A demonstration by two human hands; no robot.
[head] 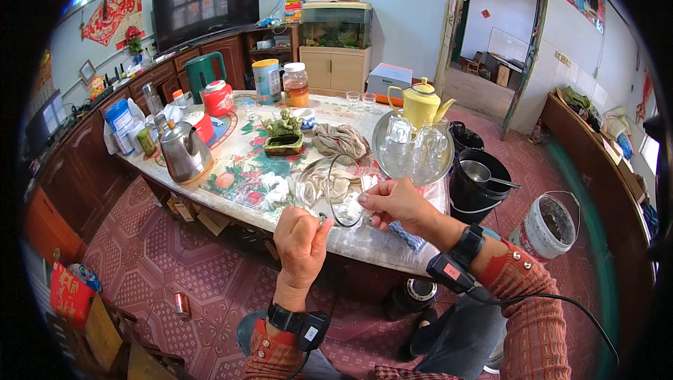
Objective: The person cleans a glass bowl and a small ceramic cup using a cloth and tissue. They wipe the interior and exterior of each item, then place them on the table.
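Note:
A clear glass jar (314, 185) lies on its side at the near edge of the table, its round mouth rim facing right. Close to that rim, my left hand (302, 240) is curled with thumb and fingers pinched on a small, mostly hidden object. My right hand (395, 204) is on the right of the rim, its thumb and fingers pinched around something small that I cannot make out. Beyond the jar lies a crumpled grey-brown cloth (340, 141). White crumpled tissue (275, 188) sits left of the jar, and a blue cloth (407, 236) lies right of it.
A round metal tray (379, 143) with glass mugs and a yellow teapot (420, 102) stands at the right. A steel kettle (184, 153) is at the left, and a green ceramic figurine planter (283, 141) behind the tissue. Black and white buckets (547, 227) stand on the floor at right.

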